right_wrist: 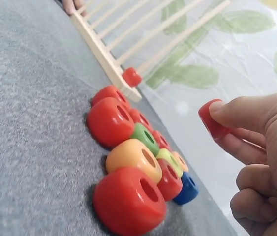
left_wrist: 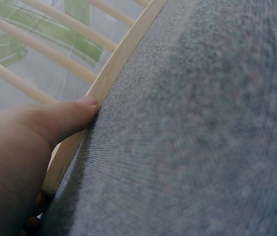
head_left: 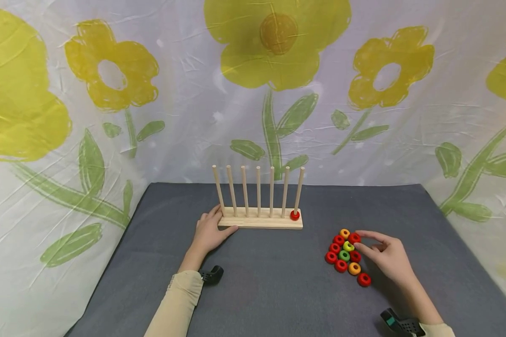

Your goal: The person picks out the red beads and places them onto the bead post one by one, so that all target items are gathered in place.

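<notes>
A wooden peg rack (head_left: 260, 224) with a row of several upright pegs stands at the back of the table. One red bead (head_left: 294, 215) sits at the foot of its rightmost peg. My left hand (head_left: 211, 231) grips the rack's left end, the thumb along the front edge of the base; most of its fingers are hidden in the left wrist view. Between thumb and fingertips, my right hand (head_left: 387, 256) pinches a red bead (right_wrist: 212, 120), raised beside a cluster of loose beads. Those include red, orange, a green bead (head_left: 344, 255) and a yellow-green bead (head_left: 348, 246).
A blue bead (right_wrist: 186, 188) lies at the cluster's edge, hidden by the hand in the head view. Nearest the front is a red bead (head_left: 364, 280). The dark grey table (head_left: 274, 285) meets a flower-patterned cloth (head_left: 185, 93) behind and at both sides.
</notes>
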